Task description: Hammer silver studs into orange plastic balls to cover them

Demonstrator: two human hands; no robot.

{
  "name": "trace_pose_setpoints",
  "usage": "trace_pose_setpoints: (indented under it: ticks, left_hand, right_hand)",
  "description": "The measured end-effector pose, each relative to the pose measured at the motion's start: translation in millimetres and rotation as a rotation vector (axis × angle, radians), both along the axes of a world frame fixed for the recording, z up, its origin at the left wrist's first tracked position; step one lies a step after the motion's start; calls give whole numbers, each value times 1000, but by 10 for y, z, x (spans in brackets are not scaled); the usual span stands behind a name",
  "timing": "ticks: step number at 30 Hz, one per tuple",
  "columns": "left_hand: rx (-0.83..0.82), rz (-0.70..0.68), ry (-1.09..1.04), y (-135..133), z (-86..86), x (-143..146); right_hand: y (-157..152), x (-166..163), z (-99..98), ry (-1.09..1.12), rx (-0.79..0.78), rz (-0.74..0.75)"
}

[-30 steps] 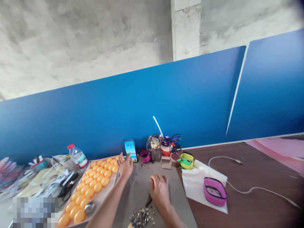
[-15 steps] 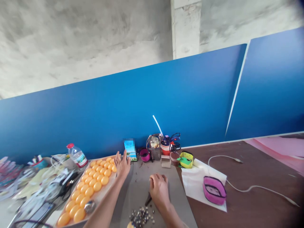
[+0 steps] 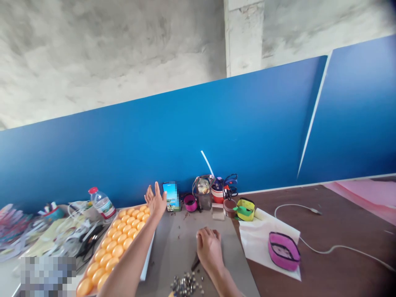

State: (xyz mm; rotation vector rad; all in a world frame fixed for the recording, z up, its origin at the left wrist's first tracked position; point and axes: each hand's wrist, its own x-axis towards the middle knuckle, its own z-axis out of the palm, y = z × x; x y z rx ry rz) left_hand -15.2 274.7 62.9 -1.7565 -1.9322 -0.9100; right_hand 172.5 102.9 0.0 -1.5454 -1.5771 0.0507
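My left hand [image 3: 156,202] is raised over the far end of a tray of orange balls [image 3: 116,237], its fingers spread and nothing visible in them. Just right of its fingertips a phone [image 3: 171,197] with a lit screen stands upright against the blue partition. My right hand [image 3: 209,244] rests on the grey mat [image 3: 173,247] with fingers curled closed. What is inside those fingers is hidden. A dark, narrow tool-like piece [image 3: 195,262] shows beside the palm; I cannot tell whether it is held. Close to the wrist lies a pile of small shiny metallic beads [image 3: 186,284].
A purple round container [image 3: 190,202], a red-and-white cup [image 3: 218,195] and a yellow-green pouch [image 3: 246,209] line the back. On white paper sits a purple mesh case [image 3: 284,251]; a white cable [image 3: 331,248] runs rightward. A bottle [image 3: 103,203] and clutter stand left.
My left hand has lifted slightly up and left, away from the phone, which shows more fully. A silvery ball-like item on the tray is now hidden behind my forearm. My right hand stays nearly still.
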Motion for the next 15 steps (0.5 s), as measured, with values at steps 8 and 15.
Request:
trace_pose_setpoints:
  ticks: [8,15]
  left_hand:
    - [-43,-149,13,-338,-393,-8]
    - [-110,-153,34,-406,-472,-28]
  right_hand:
    - [-22,11,25,-16,-34,4]
    - [-12,18,9,-39,-46,-1]
